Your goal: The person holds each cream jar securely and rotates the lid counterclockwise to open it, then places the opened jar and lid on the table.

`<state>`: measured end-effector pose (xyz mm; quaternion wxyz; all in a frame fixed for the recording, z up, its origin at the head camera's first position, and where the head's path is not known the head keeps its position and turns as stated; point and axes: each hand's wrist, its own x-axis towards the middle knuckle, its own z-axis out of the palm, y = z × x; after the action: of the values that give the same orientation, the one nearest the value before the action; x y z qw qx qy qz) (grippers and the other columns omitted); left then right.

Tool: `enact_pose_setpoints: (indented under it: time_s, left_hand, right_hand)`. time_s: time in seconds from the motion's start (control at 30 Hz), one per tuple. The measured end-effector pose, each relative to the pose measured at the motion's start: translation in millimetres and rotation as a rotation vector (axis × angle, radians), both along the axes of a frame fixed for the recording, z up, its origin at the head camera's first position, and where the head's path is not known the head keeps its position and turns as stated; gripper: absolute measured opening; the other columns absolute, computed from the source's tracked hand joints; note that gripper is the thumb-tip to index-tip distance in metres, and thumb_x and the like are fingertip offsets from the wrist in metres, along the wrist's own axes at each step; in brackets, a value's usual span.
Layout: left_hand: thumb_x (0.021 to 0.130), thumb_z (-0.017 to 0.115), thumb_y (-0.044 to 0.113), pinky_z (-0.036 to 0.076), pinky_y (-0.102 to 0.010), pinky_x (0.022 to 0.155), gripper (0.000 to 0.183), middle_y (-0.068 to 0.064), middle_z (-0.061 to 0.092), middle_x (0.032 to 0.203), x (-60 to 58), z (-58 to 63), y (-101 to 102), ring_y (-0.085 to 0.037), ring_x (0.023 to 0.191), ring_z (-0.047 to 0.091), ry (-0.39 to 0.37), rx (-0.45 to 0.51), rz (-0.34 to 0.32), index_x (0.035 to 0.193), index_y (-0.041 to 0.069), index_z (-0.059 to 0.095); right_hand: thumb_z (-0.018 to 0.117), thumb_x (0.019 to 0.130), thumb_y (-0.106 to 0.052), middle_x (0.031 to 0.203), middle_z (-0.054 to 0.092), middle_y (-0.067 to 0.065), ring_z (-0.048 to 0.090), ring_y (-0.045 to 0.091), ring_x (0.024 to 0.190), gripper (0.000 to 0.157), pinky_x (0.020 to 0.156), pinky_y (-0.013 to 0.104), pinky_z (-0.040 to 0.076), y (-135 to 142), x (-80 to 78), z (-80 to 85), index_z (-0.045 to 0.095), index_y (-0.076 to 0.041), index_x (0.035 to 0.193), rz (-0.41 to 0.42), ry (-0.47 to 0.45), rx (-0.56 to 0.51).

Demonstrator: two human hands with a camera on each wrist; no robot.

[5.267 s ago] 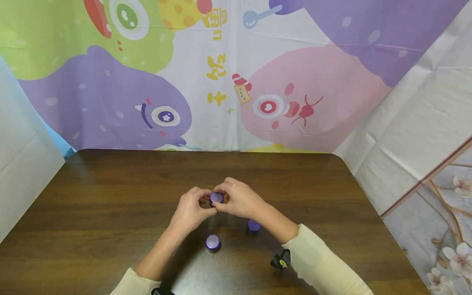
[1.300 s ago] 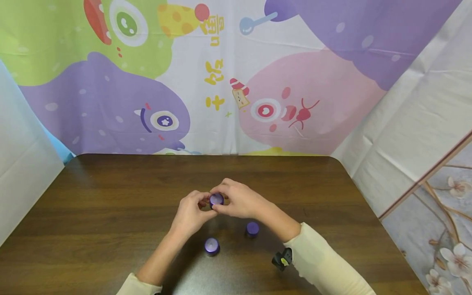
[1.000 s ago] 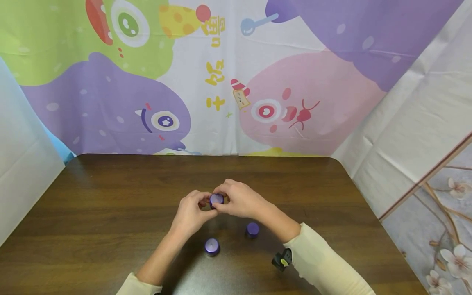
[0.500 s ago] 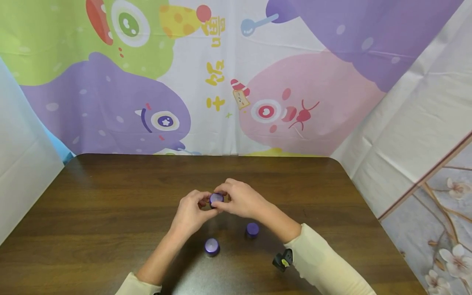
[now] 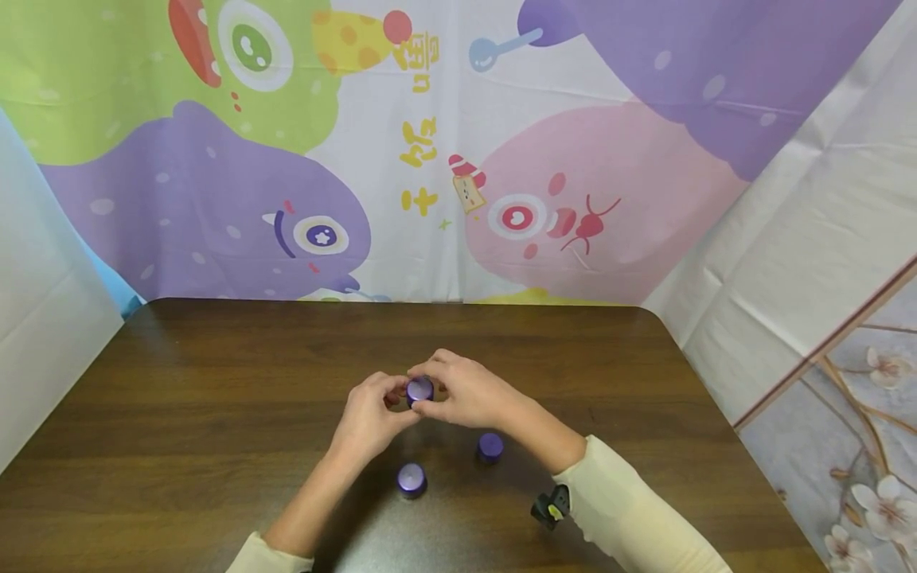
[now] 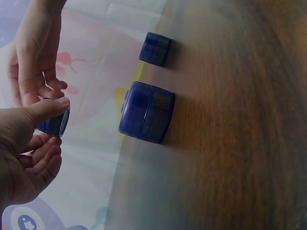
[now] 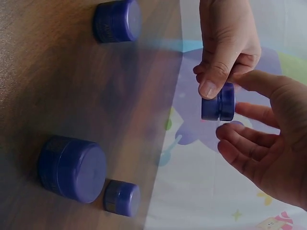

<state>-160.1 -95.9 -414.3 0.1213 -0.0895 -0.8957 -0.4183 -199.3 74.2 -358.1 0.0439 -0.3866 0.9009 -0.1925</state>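
Both my hands hold one small purple-blue jar point(image 5: 419, 389) upright above the middle of the table. In the right wrist view the held jar point(image 7: 210, 109) shows a narrow groove between its base and lid point(image 7: 228, 101). My left hand point(image 5: 368, 415) pinches the base, its thumb across the side. The fingers and thumb of my right hand point(image 5: 469, 390) lie spread round the lid. Nearer on the table stand a closed jar with a shiny lid point(image 5: 411, 479) and another purple-lidded jar point(image 5: 490, 447). The right wrist view also holds a smaller jar point(image 7: 122, 197), which I cannot make out in the head view.
The dark wooden table point(image 5: 215, 414) reaches to a cartoon-printed curtain point(image 5: 401, 263) at the back. White cloth point(image 5: 781, 231) and a flower-printed panel point(image 5: 870, 454) stand on the right. A black wrist camera point(image 5: 550, 506) hangs from the right sleeve point(image 5: 630, 509).
The jar stays at nearly the same spot between both hands. My right thumb and fingers shift slightly round the lid. The jars on the table have not moved.
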Motion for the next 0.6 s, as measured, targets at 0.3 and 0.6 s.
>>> enact_pose_setpoints:
  time_s: [0.3,0.6]
  left_hand:
    - [0.069,0.083,0.02,0.051,-0.028,0.071,0.032,-0.002,0.063,0.084,-0.8,0.3,0.1,-0.016,0.078,0.059,-0.001,-0.002,0.006,0.096,0.006,0.07]
    - [0.069,0.083,0.02,0.053,-0.03,0.072,0.034,-0.003,0.064,0.086,-0.1,0.5,-0.3,-0.018,0.079,0.06,-0.01,0.014,-0.002,0.097,0.005,0.07]
  right_hand:
    - [0.066,0.087,-0.029,0.092,0.059,-0.002,0.055,0.008,0.076,0.03,0.065,0.016,0.045,-1.6,-1.2,-2.4,0.066,-0.01,0.11,-0.024,0.012,-0.014]
    - [0.063,0.089,-0.032,0.098,0.058,0.0,0.057,0.01,0.082,0.035,0.07,0.019,0.047,0.4,0.4,-0.1,0.062,-0.01,0.116,-0.015,-0.005,-0.011]
